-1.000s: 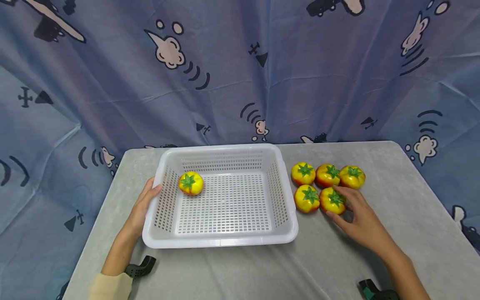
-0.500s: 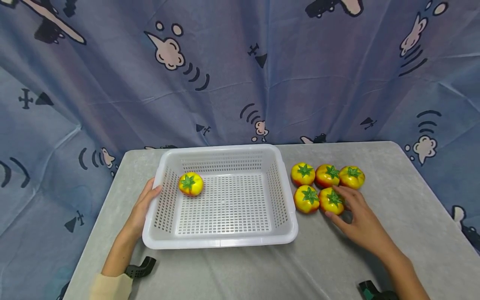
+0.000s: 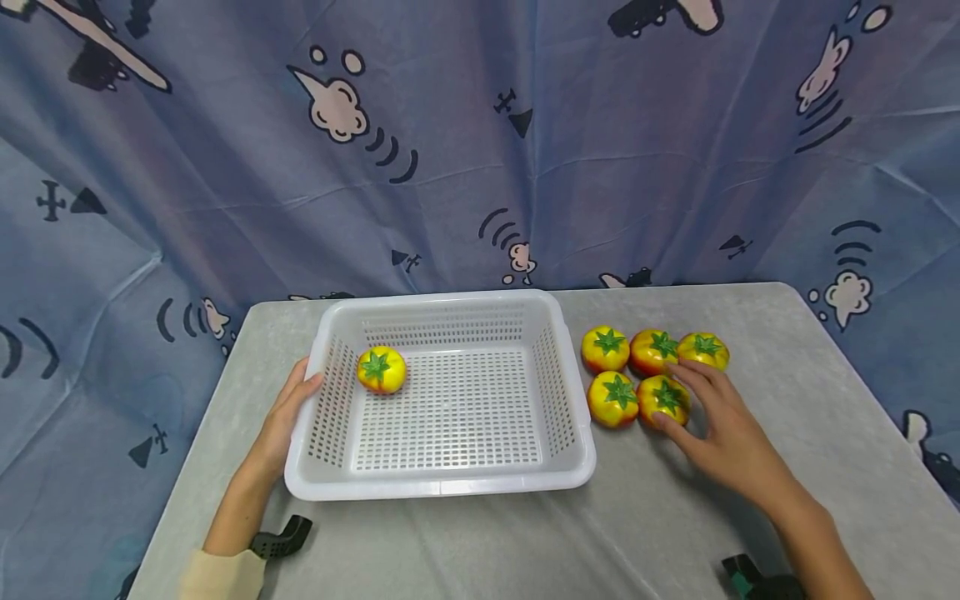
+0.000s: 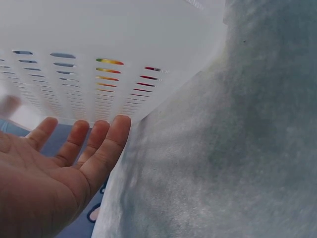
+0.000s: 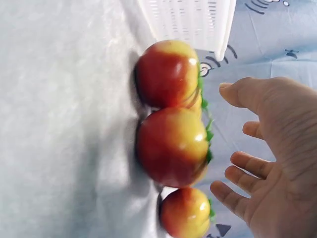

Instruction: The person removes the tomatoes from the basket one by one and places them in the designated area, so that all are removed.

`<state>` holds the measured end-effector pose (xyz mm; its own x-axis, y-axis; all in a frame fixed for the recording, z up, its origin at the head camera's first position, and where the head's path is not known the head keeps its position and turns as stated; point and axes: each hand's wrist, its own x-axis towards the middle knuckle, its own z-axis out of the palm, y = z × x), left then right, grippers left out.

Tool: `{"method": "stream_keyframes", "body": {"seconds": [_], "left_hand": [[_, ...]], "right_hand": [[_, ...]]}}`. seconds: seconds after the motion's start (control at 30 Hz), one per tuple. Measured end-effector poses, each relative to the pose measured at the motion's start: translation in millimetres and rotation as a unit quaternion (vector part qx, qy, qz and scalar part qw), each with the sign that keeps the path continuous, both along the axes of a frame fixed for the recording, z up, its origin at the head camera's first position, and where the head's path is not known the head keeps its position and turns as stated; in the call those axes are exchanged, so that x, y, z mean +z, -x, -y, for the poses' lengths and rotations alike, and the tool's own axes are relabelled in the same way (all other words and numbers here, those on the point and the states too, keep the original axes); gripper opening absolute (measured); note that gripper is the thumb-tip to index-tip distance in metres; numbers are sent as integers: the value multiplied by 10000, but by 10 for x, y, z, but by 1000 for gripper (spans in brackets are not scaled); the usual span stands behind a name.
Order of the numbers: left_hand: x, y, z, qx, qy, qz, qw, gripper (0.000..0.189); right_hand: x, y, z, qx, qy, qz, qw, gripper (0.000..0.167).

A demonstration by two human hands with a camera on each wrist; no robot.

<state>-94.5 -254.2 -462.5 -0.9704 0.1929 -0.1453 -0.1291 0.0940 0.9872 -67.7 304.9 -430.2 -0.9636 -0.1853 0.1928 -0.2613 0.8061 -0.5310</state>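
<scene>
In the head view my left hand (image 3: 283,417) holds the left rim of a white perforated plastic basket (image 3: 442,486). Its thumb lies over the rim, and the left wrist view shows fingertips (image 4: 120,124) at the slotted outer wall. A yellow-and-red tomato (image 3: 382,370) with a green star-shaped top sits inside, towards the left. My right hand (image 3: 723,433) hovers with spread fingers around the right side of the front-right tomato (image 3: 663,402). In the right wrist view a gap separates that hand (image 5: 277,163) from the tomatoes (image 5: 171,148).
Several similar tomatoes stand in two rows right of the basket, including one in front (image 3: 612,400) and one at the back right (image 3: 703,350). A grey cloth covers the table (image 3: 495,550). A blue patterned curtain (image 3: 450,167) hangs behind the table's back edge.
My right hand's fingers have spread wider and lifted from the front-right tomato, which stays in its place. The left hand and the basket look unmoved.
</scene>
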Motion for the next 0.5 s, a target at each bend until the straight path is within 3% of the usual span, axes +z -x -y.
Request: {"method": "stream_keyframes", "body": {"seconds": [0.5], "left_hand": [[3, -4, -4, -8, -6, -15, 10000, 57]], "right_hand": [[267, 136, 246, 460, 86, -270, 9985, 69]]}}
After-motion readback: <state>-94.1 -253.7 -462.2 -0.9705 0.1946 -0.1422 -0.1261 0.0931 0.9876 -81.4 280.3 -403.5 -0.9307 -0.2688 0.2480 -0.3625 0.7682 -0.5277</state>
